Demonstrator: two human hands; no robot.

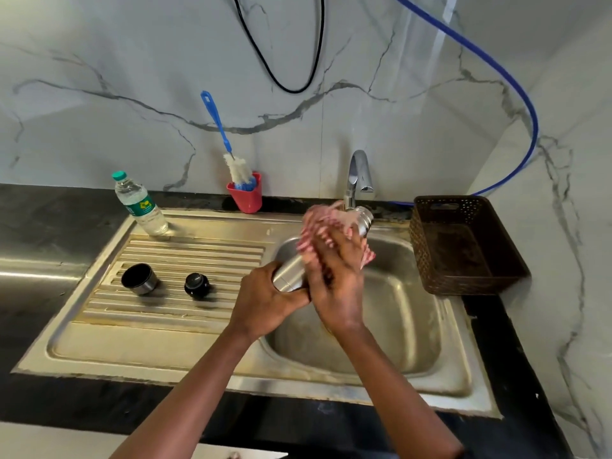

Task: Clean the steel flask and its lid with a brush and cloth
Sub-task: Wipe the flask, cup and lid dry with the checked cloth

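While the steel flask [291, 273] is slanting over the sink [414, 326], base toward the person and mouth up by the tap [359, 175], the left hand [268, 301] is gripping its base and the right hand [334, 276] is pressing a pink cloth [326, 226] round its middle.

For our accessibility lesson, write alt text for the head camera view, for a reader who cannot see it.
Over a steel sink, a left hand grips the base of a steel flask while the right hand rubs it with a pink cloth. On the drainboard lie a cup lid and black stopper; a blue brush stands behind.
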